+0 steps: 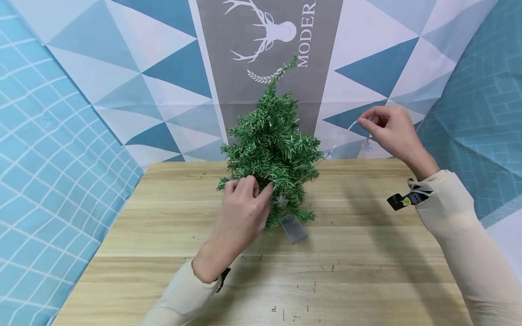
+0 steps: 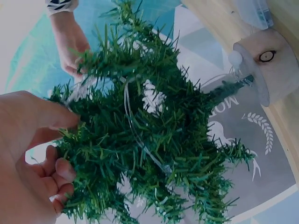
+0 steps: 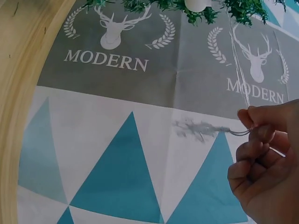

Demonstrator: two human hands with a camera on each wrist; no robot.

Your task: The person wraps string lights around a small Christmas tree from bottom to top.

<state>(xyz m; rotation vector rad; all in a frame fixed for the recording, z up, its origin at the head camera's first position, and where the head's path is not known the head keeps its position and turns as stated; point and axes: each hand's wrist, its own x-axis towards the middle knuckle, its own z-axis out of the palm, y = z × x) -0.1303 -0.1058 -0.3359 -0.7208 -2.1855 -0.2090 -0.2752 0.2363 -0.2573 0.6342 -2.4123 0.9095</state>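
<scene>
At nine o'clock the left hand (image 2: 21,128) touches the green tree (image 2: 105,128). A wire (image 2: 152,156) crosses its branches. The wooden base (image 2: 278,67) is at two o'clock, the right hand (image 2: 71,45) at ten.

Wooden worktop (image 1: 155,235), small dark scraps (image 1: 283,315) strewn on it, mostly toward near edge; blue-and-white triangle cloth (image 1: 118,81) behind far edge, grey panel (image 1: 285,11) in its middle with white deer head (image 1: 277,32), leaf sprig (image 1: 261,79), MODERN lettering (image 3: 106,61); blue grid sheet (image 1: 49,136) past left edge, teal brick-patterned sheet (image 1: 481,99) past right edge
</scene>
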